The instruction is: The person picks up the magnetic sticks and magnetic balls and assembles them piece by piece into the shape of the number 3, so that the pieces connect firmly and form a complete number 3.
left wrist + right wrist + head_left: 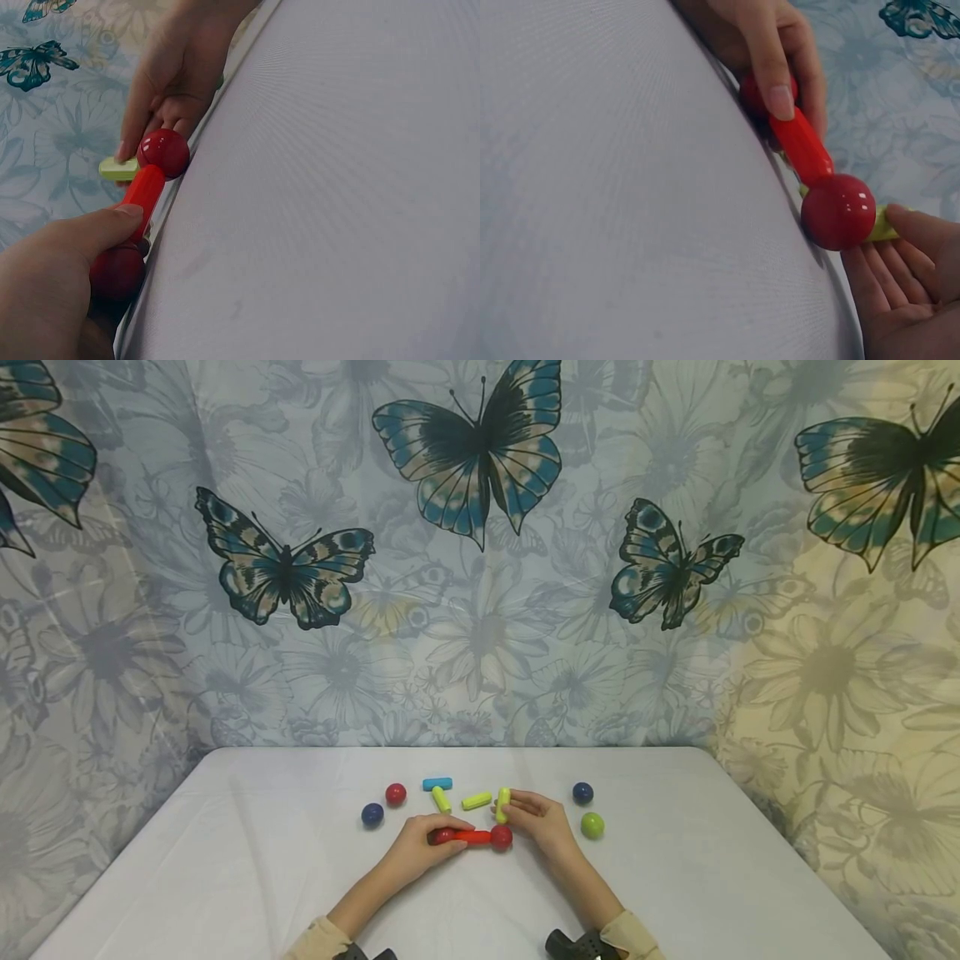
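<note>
My left hand [422, 843] grips a red stick [474, 837] between thumb and fingers. A red ball [501, 837] sits on the stick's right end, and another red ball [118, 271] is at its left end, partly covered by the hand. Something dark shows just past that left ball. My right hand [546, 822] pinches a yellow-green stick [503, 806] between thumb and fingertips. Its near end meets the right-hand red ball in the head view, and in the right wrist view the ball [838, 212] partly hides the yellow-green stick [886, 223].
Behind the hands on the white table [225, 860] lie a blue stick [437, 784] and two yellow-green sticks [441, 800]. Loose red [396, 794] and dark blue [372, 815] balls stand to the left. Another dark blue ball [582, 793] and a green ball [592, 825] are at right.
</note>
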{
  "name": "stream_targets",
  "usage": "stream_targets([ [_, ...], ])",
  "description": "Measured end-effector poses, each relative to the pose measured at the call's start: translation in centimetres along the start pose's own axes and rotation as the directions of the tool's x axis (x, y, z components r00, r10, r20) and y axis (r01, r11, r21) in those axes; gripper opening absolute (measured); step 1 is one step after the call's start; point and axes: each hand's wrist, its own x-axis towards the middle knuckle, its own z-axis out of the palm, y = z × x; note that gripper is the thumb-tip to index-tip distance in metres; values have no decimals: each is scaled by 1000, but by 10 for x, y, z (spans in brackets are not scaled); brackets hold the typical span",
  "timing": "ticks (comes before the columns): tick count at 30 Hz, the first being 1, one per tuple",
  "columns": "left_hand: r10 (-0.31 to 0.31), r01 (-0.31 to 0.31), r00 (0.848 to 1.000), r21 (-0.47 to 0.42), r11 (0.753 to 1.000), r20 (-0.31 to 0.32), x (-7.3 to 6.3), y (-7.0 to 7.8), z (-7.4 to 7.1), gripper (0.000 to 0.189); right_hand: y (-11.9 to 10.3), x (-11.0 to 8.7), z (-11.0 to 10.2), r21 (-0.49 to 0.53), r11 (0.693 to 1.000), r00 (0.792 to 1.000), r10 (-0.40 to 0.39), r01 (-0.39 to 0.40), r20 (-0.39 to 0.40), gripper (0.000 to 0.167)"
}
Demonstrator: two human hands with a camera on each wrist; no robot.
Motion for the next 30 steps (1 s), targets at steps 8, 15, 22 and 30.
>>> stream_targets([
  [8,5,-5,1000,-6,1000,0,0,1,0,23,0,0,0,14,1000,1000,-1,1,19,42],
  [15,8,-8,1000,-6,1000,-5,0,1,0,24,-1,-1,0,23,1000,1000,10,-10,9,42],
  [22,3,-3,1000,-7,1000,-3,0,1,0,23,-2,-1,1,7,1000,1000,8,-8,6,42],
  [30,9,-9,1000,-5,1000,0,0,0,0,23,-2,-2,3,-95,995,1000,-2,1,-15,40],
])
